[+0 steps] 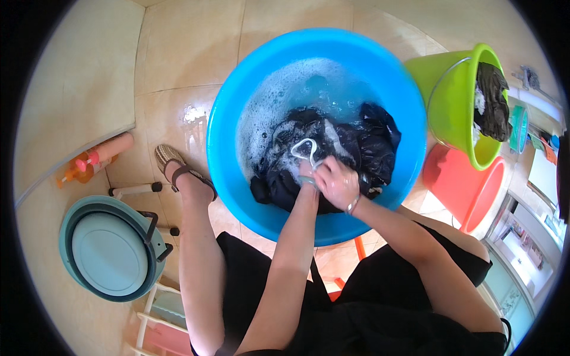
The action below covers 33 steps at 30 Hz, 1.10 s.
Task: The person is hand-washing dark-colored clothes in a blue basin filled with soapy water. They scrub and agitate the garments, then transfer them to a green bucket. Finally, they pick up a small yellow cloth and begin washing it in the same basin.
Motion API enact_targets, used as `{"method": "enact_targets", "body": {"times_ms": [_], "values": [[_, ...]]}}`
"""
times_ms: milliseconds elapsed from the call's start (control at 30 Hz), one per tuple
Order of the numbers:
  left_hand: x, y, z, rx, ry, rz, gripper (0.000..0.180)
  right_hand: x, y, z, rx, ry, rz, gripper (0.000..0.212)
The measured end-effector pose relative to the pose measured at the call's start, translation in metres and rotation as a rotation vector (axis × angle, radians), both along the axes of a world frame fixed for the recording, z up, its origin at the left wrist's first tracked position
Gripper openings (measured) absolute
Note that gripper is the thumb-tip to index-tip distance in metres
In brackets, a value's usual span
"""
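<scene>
Dark wet clothing point(291, 187) lies bunched in sudsy water inside a large blue basin point(222, 139). A looped white cord point(306, 142) stands up from the cloth, its lower end running in between my hands. My left hand point(307, 171) reaches down among the dark folds, with a pale bangle at its wrist; its fingers are mostly hidden. Right beside that wrist, my right hand point(338, 184) is closed, with curled fingers at the base of the cord. A bracelet point(353, 204) circles my right wrist.
A green bucket point(442, 89) holding dark and white cloth stands on the right, near a coral-red bucket point(460, 181). At left are a folded grey-green basin point(110, 252), pink and orange bottles point(98, 157) by the wall, and a white rack point(145, 314). Tiled floor surrounds the blue basin.
</scene>
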State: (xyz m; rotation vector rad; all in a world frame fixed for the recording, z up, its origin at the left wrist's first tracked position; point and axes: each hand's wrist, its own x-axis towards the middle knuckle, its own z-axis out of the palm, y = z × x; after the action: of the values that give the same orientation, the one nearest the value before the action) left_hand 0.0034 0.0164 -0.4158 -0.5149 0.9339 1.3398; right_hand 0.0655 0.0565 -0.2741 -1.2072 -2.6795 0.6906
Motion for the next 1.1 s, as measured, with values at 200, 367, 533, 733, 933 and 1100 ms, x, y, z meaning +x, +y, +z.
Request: {"method": "enact_targets", "body": {"times_ms": [200, 367, 533, 733, 933, 1100], "values": [[-0.001, 0.013, 0.029, -0.281, 0.112, 0.027, 0.050, -0.023, 0.062, -0.074, 0.050, -0.035, 0.090, 0.017], [-0.005, 0.012, 0.017, -0.380, 0.116, -0.046, 0.057, -0.052, 0.102, -0.084, -0.172, -0.188, 0.065, 0.025], [-0.024, 0.007, 0.055, -0.352, 0.103, -0.022, 0.061, -0.040, 0.128, -0.046, -0.293, -0.187, -0.178, 0.035], [-0.048, 0.030, 0.167, -0.125, 0.823, 0.039, 0.049, 0.040, 0.153, -0.007, -0.520, 0.647, -0.693, 0.035], [-0.078, 0.064, 0.152, -0.141, 1.370, -0.459, 0.097, 0.017, 0.159, 0.016, 0.022, 0.204, -0.351, 0.057], [-0.081, 0.080, 0.086, -0.225, 1.512, -0.739, 0.072, -0.015, 0.138, -0.039, -0.003, -0.236, -0.329, 0.083]]}}
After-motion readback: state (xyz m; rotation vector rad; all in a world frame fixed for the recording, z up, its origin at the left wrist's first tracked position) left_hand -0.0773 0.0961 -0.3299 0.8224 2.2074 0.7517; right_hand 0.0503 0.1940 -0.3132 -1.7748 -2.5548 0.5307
